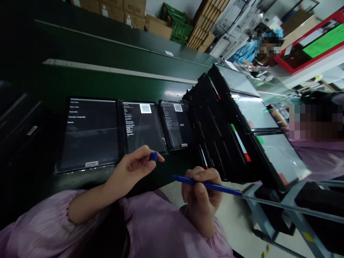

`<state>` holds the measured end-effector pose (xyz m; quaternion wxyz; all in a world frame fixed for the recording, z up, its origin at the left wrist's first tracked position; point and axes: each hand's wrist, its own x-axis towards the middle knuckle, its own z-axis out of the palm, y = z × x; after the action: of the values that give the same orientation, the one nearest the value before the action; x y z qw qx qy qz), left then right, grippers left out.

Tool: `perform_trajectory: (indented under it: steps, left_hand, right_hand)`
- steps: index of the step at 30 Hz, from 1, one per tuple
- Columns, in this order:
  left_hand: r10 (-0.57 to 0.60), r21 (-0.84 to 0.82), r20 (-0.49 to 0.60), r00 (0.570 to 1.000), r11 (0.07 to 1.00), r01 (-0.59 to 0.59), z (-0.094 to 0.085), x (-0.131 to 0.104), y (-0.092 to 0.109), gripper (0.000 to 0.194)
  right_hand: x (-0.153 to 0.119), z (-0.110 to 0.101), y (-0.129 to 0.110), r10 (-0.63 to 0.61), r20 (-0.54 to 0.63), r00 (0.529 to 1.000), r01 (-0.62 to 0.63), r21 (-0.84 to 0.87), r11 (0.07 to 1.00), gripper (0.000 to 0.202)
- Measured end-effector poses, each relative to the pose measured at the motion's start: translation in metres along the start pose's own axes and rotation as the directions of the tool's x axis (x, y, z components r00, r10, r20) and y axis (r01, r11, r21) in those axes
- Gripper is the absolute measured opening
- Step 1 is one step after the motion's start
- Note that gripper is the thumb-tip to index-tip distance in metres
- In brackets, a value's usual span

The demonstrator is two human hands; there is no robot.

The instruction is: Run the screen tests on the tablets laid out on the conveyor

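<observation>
Taking the middle tablet [142,129] as my marker on the remote feed, I saw the right hand [202,200] nearest, rightward of it and closer in, thumb and fingers pinching a blue pen [223,188] partway along its shaft; the pointed end stuck out past the fingers toward the left hand [133,165], the other end the opposite way, a grip I judged good for steering the tip. That left hand, at the middle tablet's near edge, had a small blue cap [153,156] gripped between thumb and forefinger, apart from the pen, probably leaving its tip bare. Left of the middle tablet lay a menu-screen tablet [91,139], right of it a second QR-code tablet [173,122], all face up, presumably for easy reading. Farther right of it rose stacked black devices [223,138]; well beyond it sat cardboard boxes [111,15] and a green crate [177,25].
</observation>
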<state>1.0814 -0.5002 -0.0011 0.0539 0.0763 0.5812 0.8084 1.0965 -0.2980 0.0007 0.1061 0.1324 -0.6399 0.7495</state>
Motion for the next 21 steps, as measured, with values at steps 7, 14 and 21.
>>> perform_trajectory:
  steps: [7,14,21]
  left_hand:
    - [-0.096,-0.28,-0.012,0.995,0.956,0.089,-0.002,0.0,0.004,0.015]
    - [-0.022,-0.034,-0.006,1.0,0.999,0.022,-0.003,-0.003,0.008,0.01]
    - [0.122,0.147,0.159,0.98,0.978,-0.146,-0.011,0.0,0.012,0.012]
  right_hand:
    - [-0.001,0.008,0.007,-0.015,0.073,0.997,0.013,0.039,0.999,0.013]
    - [0.001,0.009,0.01,-0.037,0.027,0.999,0.038,-0.034,0.999,0.005]
    - [0.004,-0.001,0.015,0.021,0.18,0.983,-0.027,0.033,0.999,0.009]
